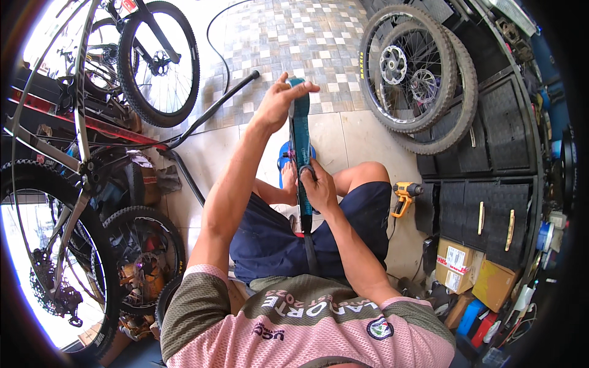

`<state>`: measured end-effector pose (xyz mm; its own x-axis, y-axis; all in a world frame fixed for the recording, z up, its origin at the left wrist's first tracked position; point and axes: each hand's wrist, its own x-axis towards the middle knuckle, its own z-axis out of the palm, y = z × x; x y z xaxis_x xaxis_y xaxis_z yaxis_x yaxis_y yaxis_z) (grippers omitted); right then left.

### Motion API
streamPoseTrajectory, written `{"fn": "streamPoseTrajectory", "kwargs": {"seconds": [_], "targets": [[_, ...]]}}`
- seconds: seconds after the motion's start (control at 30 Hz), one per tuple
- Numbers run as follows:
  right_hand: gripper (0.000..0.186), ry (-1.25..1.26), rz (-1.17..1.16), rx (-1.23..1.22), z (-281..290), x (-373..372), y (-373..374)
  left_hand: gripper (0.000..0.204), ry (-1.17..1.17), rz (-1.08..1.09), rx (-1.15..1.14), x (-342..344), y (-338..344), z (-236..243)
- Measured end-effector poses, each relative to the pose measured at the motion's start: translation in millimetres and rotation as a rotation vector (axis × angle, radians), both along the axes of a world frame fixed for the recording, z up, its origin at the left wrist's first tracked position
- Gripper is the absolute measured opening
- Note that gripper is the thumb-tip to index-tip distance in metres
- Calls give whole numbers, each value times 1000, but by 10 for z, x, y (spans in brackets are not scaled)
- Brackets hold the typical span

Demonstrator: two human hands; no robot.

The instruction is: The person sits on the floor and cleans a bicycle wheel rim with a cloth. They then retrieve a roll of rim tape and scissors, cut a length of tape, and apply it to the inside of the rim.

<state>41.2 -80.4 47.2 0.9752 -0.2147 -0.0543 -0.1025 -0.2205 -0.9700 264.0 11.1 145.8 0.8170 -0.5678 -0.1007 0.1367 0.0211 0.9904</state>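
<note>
Right hand (pixel 318 183) is clamped around the lower part of a teal strip (pixel 300 132) — looks like a rim tape or flat rubber band, hard to tell. Left hand (pixel 279 101) pinches its top end, stretched taut above the lap. Seems light and floppy, so holding both ends suits it. Beyond it, stacked wheels (pixel 411 73) lean on the right.
</note>
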Motion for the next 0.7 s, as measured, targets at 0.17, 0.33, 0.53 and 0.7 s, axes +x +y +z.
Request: {"fn": "streamPoseTrajectory", "kwargs": {"seconds": [0.17,0.33,0.53,0.7], "targets": [[43,63,-4,4,120,7,24,57,281,48,-227,434,-38,-27],[46,156,1,44,235,2,20,52,-195,44,96,806,7,-149],[47,99,-11,18,212,-19,21,39,-636,49,391,950,70,-197],[42,84,-24,59,297,-6,40,30,-785,154,494,1053,38,-293]]}}
